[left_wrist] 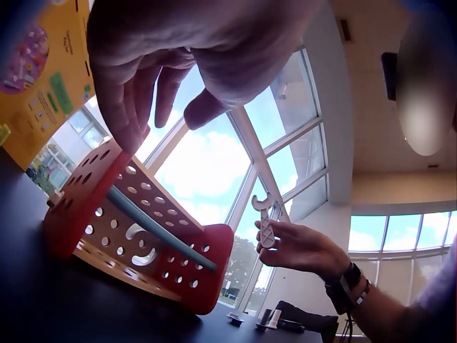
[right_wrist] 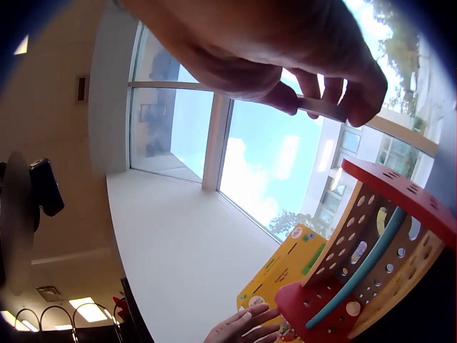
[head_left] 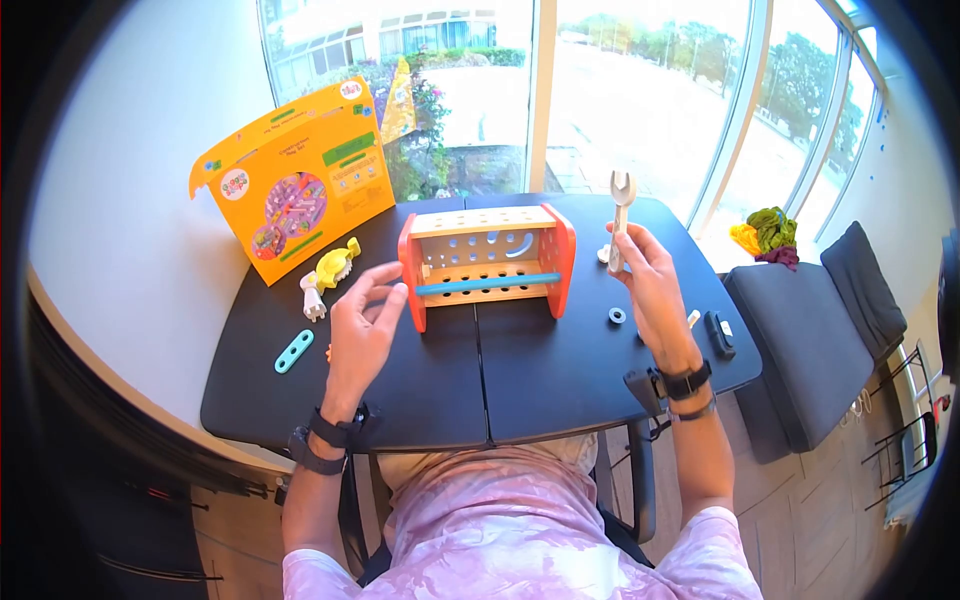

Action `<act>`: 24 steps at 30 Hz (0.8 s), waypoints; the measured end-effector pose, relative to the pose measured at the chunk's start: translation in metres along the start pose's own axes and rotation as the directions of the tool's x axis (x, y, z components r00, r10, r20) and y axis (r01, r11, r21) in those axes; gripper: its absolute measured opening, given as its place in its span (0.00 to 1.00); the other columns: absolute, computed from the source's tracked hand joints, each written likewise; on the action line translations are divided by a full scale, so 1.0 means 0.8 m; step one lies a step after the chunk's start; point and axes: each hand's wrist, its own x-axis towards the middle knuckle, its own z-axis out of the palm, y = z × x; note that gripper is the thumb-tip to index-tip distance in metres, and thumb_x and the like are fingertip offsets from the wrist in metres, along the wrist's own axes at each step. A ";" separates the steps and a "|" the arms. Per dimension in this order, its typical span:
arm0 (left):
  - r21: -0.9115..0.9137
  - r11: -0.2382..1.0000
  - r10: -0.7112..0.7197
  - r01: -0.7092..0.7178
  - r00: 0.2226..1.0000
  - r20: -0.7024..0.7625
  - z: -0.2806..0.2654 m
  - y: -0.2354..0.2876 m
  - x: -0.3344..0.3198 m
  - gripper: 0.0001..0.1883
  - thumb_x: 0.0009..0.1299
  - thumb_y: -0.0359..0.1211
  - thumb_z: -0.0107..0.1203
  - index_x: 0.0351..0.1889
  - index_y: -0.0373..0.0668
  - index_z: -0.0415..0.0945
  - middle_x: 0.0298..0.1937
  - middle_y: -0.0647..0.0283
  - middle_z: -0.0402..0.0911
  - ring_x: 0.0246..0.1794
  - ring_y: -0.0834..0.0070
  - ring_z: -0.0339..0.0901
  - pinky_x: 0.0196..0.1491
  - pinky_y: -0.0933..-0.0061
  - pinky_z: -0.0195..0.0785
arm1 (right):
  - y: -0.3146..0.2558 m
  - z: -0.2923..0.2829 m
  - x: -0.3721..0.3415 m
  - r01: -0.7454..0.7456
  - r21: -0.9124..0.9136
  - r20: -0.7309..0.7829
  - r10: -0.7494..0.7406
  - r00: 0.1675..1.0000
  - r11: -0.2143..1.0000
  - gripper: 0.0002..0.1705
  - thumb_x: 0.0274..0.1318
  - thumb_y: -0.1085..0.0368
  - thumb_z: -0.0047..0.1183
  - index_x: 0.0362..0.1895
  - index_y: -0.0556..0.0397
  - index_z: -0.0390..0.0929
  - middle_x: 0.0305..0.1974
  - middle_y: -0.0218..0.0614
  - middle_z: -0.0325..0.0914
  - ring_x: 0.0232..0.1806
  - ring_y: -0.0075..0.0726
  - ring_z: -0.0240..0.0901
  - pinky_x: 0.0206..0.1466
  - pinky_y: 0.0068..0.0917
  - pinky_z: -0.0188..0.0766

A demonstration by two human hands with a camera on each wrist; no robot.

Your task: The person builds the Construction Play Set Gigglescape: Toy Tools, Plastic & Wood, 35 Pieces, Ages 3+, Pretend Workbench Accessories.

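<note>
Cream toy wrench (head_left: 622, 190) in the right hand (head_left: 652, 285), pinched by the handle with jaws up, clear of the counter (head_left: 560, 390). Nothing in the left hand (head_left: 365, 320), just loosely bent fingers right by the red end of the toy workbench (head_left: 486, 266); can't tell if touching. Looks like the tool-ready stage, not turning anything yet. Next, probably needs steadying at that red end, then bringing the wrench across without knocking the blue bar (head_left: 490, 285).
</note>
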 end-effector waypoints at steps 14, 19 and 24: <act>-0.406 0.895 0.018 0.183 0.897 0.442 0.110 0.030 -0.058 0.20 0.86 0.35 0.61 0.67 0.28 0.83 0.56 0.53 0.92 0.55 0.70 0.91 0.58 0.66 0.87 | 0.021 0.060 -0.121 -0.239 0.073 0.466 0.179 0.866 0.968 0.20 0.80 0.62 0.64 0.63 0.65 0.86 0.50 0.38 0.91 0.49 0.28 0.89 0.54 0.28 0.89; -0.437 0.860 -0.028 0.264 0.879 0.476 0.106 0.038 -0.058 0.17 0.86 0.33 0.62 0.64 0.29 0.84 0.55 0.55 0.92 0.54 0.72 0.91 0.54 0.67 0.88 | 0.023 0.062 -0.122 -0.244 0.074 0.476 0.181 0.861 0.967 0.20 0.78 0.61 0.66 0.61 0.66 0.87 0.49 0.40 0.92 0.49 0.30 0.90 0.54 0.30 0.90; -0.405 0.870 -0.057 0.281 0.873 0.484 0.101 0.043 -0.057 0.17 0.86 0.33 0.62 0.65 0.30 0.84 0.56 0.56 0.92 0.54 0.73 0.90 0.53 0.69 0.88 | 0.023 0.060 -0.117 -0.234 0.046 0.482 0.183 0.857 0.971 0.20 0.78 0.62 0.66 0.61 0.67 0.87 0.50 0.42 0.92 0.50 0.31 0.91 0.55 0.30 0.90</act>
